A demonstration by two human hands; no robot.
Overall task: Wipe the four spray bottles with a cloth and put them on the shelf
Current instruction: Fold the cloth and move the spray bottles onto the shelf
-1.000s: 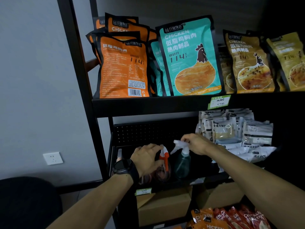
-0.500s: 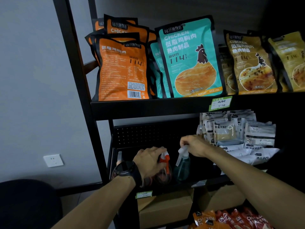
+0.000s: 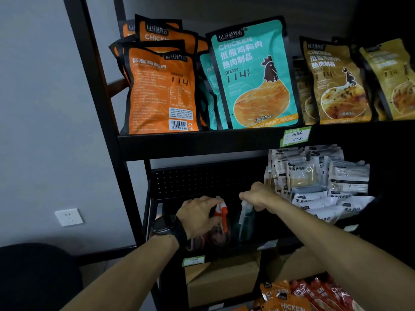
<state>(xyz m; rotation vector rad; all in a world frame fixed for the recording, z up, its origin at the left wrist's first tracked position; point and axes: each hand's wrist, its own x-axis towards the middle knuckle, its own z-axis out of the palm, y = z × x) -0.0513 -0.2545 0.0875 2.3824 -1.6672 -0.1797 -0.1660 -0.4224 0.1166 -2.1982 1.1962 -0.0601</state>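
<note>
Left to right on the middle shelf [image 3: 224, 251]: something pale stands at the far left edge, too dark to say what it is. Next, the left hand [image 3: 199, 215] — watch on the wrist — has its fingers curled around the orange trigger head of the red bottle [image 3: 221, 230], which stands upright on the shelf. There may be another reddish bottle tucked behind that hand, but I can't tell for sure. Just beside it on the right is the teal bottle [image 3: 244, 223], also upright, and the right hand [image 3: 258, 196] is wrapped over its white sprayer top, gripping from above. Further right sits a pile of white packets [image 3: 318, 182], close to the right arm.

Handling-wise, these look like small clear plastic bottles, so probably light and a bit tippy, with smooth sides that could be slick after wiping. Holding by the sprayer neck seems the safe spot — squeeze the trigger by accident and you'd get mist on the shelf. I'd let go gently so neither knocks its neighbour. No cloth visible anywhere.
</note>
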